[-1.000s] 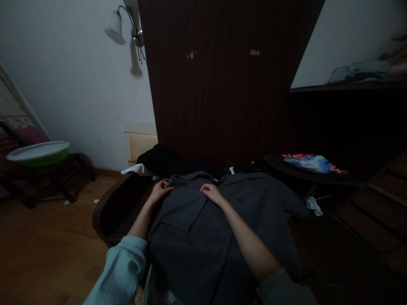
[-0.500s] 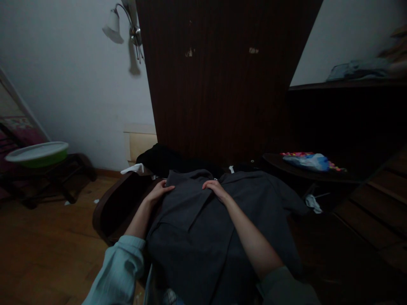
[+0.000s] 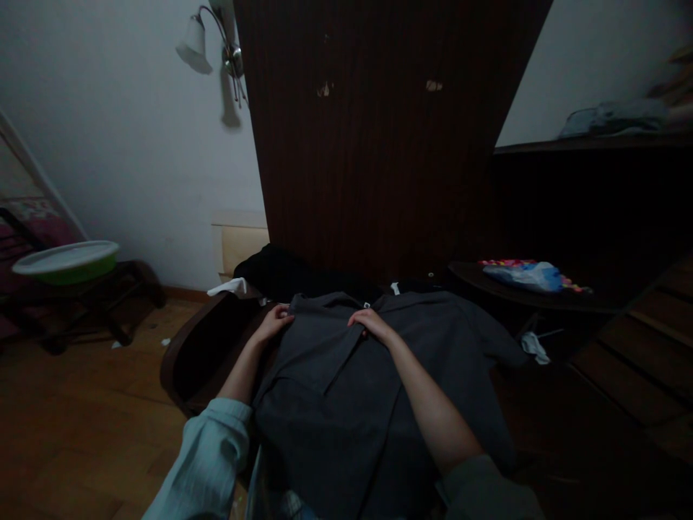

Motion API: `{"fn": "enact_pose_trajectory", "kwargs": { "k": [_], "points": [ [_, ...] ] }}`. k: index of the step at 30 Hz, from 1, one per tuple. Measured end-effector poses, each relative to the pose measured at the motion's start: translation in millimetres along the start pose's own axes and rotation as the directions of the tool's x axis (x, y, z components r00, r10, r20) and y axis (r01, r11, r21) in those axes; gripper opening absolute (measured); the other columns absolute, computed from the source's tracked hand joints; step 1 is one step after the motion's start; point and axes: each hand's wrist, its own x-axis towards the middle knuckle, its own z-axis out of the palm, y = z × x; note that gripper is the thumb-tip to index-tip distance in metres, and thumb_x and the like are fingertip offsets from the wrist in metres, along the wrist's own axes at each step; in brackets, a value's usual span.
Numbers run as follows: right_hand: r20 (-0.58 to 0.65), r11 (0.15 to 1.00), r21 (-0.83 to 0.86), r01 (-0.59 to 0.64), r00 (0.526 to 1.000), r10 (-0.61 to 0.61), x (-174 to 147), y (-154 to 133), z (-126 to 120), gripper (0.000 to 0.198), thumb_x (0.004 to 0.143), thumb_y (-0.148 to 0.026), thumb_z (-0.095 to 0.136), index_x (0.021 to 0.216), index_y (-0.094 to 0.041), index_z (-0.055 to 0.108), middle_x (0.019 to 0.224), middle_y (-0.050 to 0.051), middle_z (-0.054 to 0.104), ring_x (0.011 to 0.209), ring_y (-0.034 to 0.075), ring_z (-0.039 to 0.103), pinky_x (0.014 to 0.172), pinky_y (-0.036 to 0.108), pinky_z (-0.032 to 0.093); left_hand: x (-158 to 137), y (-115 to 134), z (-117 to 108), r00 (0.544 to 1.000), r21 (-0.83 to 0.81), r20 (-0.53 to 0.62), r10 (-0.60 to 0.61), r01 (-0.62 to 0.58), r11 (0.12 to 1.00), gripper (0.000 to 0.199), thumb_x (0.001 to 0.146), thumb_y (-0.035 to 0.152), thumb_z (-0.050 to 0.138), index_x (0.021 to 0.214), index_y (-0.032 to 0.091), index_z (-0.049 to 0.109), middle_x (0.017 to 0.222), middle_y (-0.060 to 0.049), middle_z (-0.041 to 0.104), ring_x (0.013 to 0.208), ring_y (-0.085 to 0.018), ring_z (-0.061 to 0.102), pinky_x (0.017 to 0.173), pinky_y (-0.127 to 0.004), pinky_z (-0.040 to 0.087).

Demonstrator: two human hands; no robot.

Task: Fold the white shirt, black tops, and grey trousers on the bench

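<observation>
A dark grey short-sleeved shirt (image 3: 346, 433) lies spread out in front of me, its collar end away from me and a small white label near the neck. My left hand (image 3: 274, 323) pinches the shirt's edge at the left shoulder, fingertips partly hidden by the cloth. Near the middle of the chest, my right hand (image 3: 373, 325) grips the front edge of the shirt between thumb and fingers. A fold runs down from that hand. The surface under the shirt is dark and mostly covered.
Behind stands a tall dark wooden panel (image 3: 379, 159). A curved dark shelf (image 3: 460, 274) on the right bears a blue-and-white plastic bag (image 3: 528, 276). Black cloth (image 3: 276, 267) lies beyond the shirt. At left, a green basin (image 3: 76, 271) with a pale lid rests on a dark chair (image 3: 122, 289).
My left hand's fingers have drawn in closer on the shirt's shoulder edge. The right hand keeps its hold, almost in place, with the cloth edge slightly lifted.
</observation>
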Motion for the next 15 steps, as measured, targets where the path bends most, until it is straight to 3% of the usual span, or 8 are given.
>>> {"fn": "enact_pose_trajectory", "kwargs": {
  "k": [6,15],
  "points": [
    [0.015,0.991,0.116,0.066,0.998,-0.068,-5.5,-5.3,-9.4,0.017,0.057,-0.017,0.043,0.049,-0.016,0.058,0.043,-0.004,0.046,0.036,0.005,0.035,0.03,0.015,0.026,-3.3,4.7,1.2,0.997,-0.193,-0.053,-0.056,0.045,0.98,0.058,0.035,0.032,0.08,0.083,0.015,0.051,0.056,0.006,0.056,0.052,-0.009,0.055,0.056,-0.022,0.043],
    [0.162,0.999,0.048,-0.004,0.987,-0.004,-6.7,-4.6,-11.3,0.017,0.057,-0.017,0.044,0.05,-0.016,0.059,0.046,-0.003,0.051,0.038,0.006,0.04,0.033,0.016,0.031,-0.7,1.4,1.6,0.995,-0.148,-0.096,-0.035,0.021,0.989,0.052,0.034,0.031,0.08,0.077,0.016,0.054,0.063,0.003,0.059,0.059,-0.013,0.059,0.062,-0.027,0.047]
  ]
}}
